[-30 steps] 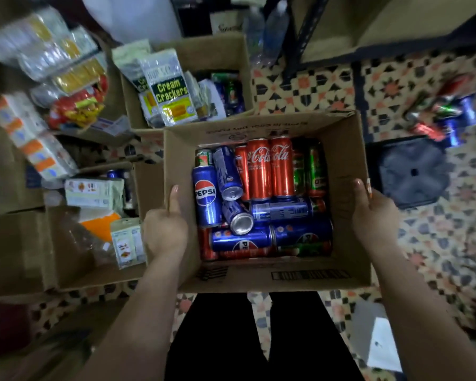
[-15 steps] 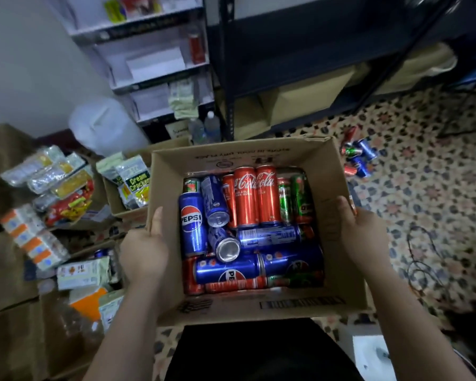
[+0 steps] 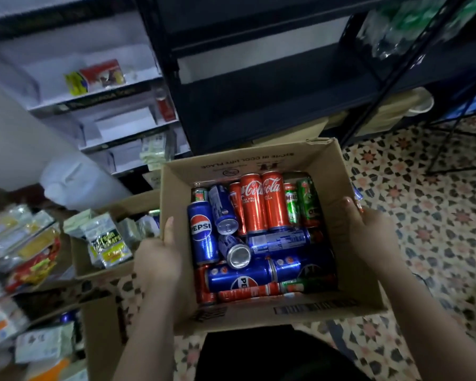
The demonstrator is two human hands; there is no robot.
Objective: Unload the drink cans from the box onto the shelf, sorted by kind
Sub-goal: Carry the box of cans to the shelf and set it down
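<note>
A person's view looking down at an open cardboard box [image 3: 259,317] held in front of the body, above a floor of patterned tiles [image 3: 429,224] with star shapes in cream, pink and dark tones. The left hand [image 3: 160,259] grips the box's left wall, thumb lying along the inner face and the other fingers hidden outside. The right hand [image 3: 368,235] grips the right wall the same way, its fingers wrapped out of sight.

Inside the box lie drink cans in a loose pile: blue Pepsi cans [image 3: 202,232] at the left and along the near side, two red Coca-Cola cans [image 3: 264,202] side by side at the far middle, and green Milo cans [image 3: 300,202] at the far right.

Just beyond the box stands a dark metal shelf unit [image 3: 259,105]. To its left a white shelf unit [image 3: 99,105] holds a few packets. At the left, on the floor, sit other cardboard boxes with snack packets, one reading cream crackers [image 3: 107,243].
</note>
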